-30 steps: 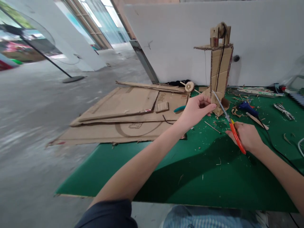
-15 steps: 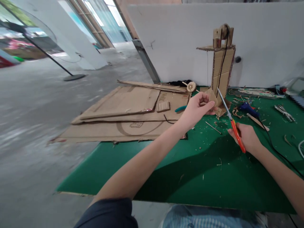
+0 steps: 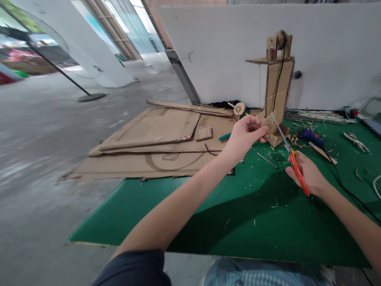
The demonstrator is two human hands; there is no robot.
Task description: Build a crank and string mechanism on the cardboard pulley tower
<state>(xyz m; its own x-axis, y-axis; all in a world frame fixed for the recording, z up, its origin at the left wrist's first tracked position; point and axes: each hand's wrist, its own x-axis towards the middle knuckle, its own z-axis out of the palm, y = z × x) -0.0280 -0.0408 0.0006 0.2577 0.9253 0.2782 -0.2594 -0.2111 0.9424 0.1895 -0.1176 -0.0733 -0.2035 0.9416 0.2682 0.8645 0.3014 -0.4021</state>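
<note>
Between the thumb and fingers of my left hand (image 3: 247, 135) is a small piece of cardboard (image 3: 269, 121), held above the table. My right hand (image 3: 308, 172) grips a pair of scissors (image 3: 293, 161) with red-orange handles, its blades pointing up and away. The blade tips meet the upper right edge of the cardboard piece; whether they cut into it I cannot tell. Just behind stands a cardboard tower (image 3: 279, 85) with a roller and black cord at its top. A thin stick (image 3: 267, 160) lies on the table below my left hand.
Cardboard sheets (image 3: 154, 127) cover the left of the green table (image 3: 238, 226). A blue glue gun (image 3: 312, 137) with a black cord and a bundled cable (image 3: 356, 142) lie at right among scraps. Teal-handled pliers (image 3: 224, 136) and a small wheel (image 3: 239, 109) sit near my left wrist.
The cardboard piece has turned in my left fingers and now shows a flatter face. The scissors have shifted slightly, their tips now at its edge.
</note>
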